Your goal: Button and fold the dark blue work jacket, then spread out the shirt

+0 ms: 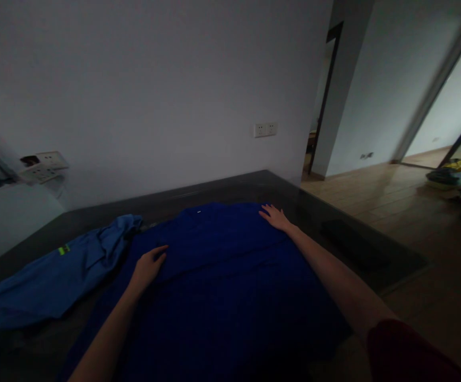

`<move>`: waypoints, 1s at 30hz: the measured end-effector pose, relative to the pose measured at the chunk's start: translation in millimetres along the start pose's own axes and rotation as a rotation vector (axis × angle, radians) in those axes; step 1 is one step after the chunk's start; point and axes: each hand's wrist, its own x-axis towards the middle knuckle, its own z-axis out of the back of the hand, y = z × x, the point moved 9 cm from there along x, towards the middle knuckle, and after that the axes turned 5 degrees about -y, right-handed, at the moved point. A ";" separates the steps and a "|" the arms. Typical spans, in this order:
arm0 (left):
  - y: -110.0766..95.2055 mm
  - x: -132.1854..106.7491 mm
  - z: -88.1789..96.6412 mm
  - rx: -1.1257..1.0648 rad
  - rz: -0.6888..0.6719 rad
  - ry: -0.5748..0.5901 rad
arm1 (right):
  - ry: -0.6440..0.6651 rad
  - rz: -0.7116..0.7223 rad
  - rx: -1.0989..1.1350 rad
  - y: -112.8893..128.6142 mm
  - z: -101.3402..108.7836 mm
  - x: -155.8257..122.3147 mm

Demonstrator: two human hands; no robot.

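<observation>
A deep blue garment (222,239), seemingly a shirt, lies spread over the dark table, with a small white label near its far edge. My right hand (275,217) rests flat on its far right corner, fingers spread. On the garment's left side is my left hand (149,266), with thumb and forefinger apart and the other fingers partly hidden; nothing shows in its grip. Beside it on the left lies a lighter blue garment (83,265) with a yellow-green strip, loosely bunched. Shadow hides the near part of the deep blue garment.
The dark table (254,183) meets a pale wall at the back. A flat black object (353,244) lies on its right side. Wall sockets (265,129) are above the table, with more sockets (45,165) at the left. A wooden floor (374,196) and a heap of items (459,178) are at the right.
</observation>
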 end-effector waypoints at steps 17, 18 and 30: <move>-7.7 -2.0 1.9 -0.062 -0.038 0.035 | 0.181 -0.221 0.404 -50.9 42.2 -68.1; -8.1 -2.3 2.8 -0.068 -0.033 0.034 | 0.162 -0.242 0.466 -50.7 42.2 -67.7; 1.6 2.0 -0.6 -0.007 -0.036 0.056 | 0.059 -0.347 0.411 -67.1 41.5 -66.1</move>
